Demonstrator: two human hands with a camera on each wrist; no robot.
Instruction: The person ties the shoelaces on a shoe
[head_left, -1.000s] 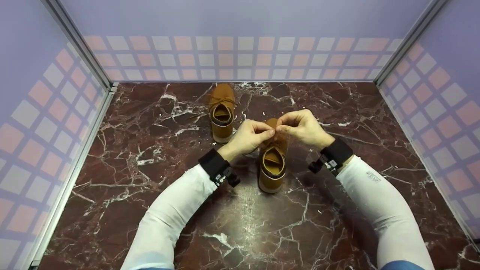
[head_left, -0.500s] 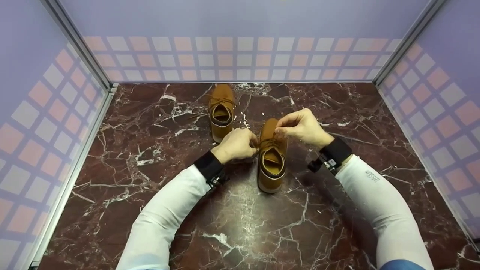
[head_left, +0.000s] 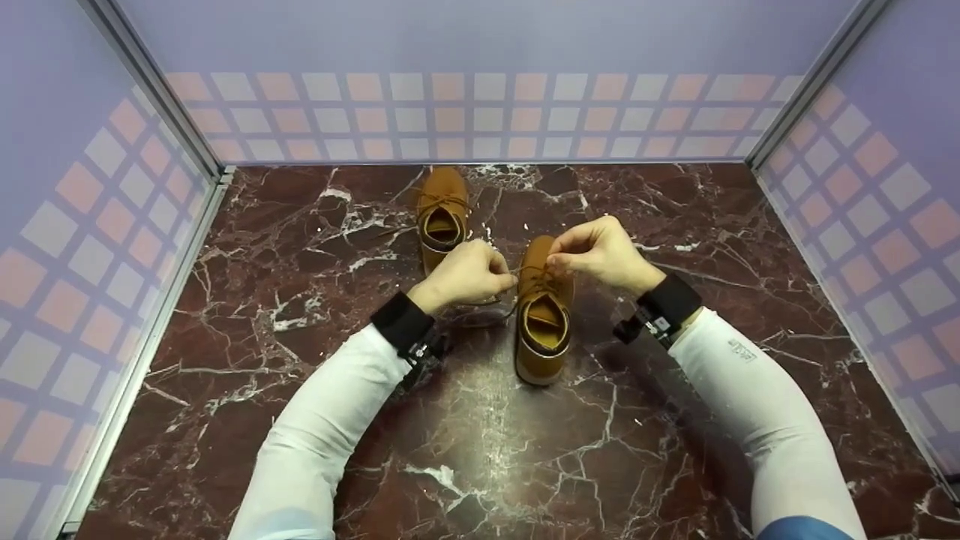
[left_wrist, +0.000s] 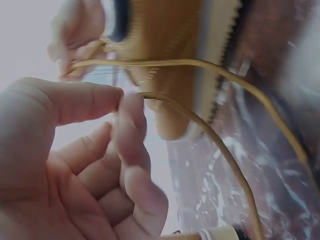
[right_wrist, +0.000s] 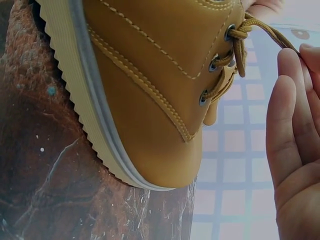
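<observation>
A tan lace-up shoe [head_left: 537, 253] stands on the marbled surface, toe pointing away, and its stitched side [right_wrist: 145, 95] fills much of the right wrist view. My left hand [head_left: 466, 276] is left of the shoe, pinching a brown shoelace [left_wrist: 227, 150] between thumb and index finger. From that pinch the lace trails off to the lower right in the left wrist view. Above the shoe's front, my right hand [head_left: 600, 256] holds another stretch of lace [right_wrist: 272, 32] between thumb and fingers. The lace leads from the knotted part near the top eyelets.
A matching tan shoe [head_left: 445, 186] stands farther back on the left, its laces in place. Pale walls with a checked band [head_left: 487, 118] enclose the dark red marbled tabletop [head_left: 480, 465] at the back and both sides.
My hands were together above the shoe's front. The left hand dropped to the shoe's left side, then rose slightly and drew left with a lace. My right hand has stayed nearly still.
</observation>
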